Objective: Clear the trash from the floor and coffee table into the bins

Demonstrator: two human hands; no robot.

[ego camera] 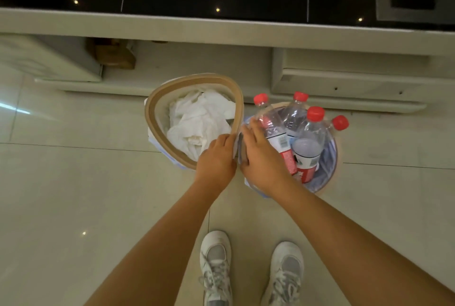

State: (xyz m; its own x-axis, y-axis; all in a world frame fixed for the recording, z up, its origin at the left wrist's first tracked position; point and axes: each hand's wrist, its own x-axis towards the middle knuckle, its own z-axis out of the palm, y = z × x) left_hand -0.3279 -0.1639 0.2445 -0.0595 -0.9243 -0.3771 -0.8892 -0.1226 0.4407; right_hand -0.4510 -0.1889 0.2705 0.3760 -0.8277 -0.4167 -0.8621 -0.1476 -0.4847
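Two bins stand side by side on the tiled floor, touching or nearly so at their near rims, just in front of the low coffee bench. The left bin, with its tan rim, holds crumpled white paper. The right bin holds four plastic bottles with red caps, standing neck-up and leaning away from the person.

The left hand grips the near right edge of the left bin's rim, fingers curled over it. The right hand sits on the near left edge of the right bin, fingers curled over the rim by the nearest bottle; whether it also touches that bottle I cannot tell. Each grip is therefore closed on its own bin, and the two hands lie just beside each other at the seam between the bins.

What matters for the coming move is that each bin lies outward and away from its hand: the left bin up and to the left, the right bin to the right. No loose trash shows on the visible floor, so the sorting looks close to finished, and the hands seem set to shift or lift the bins.
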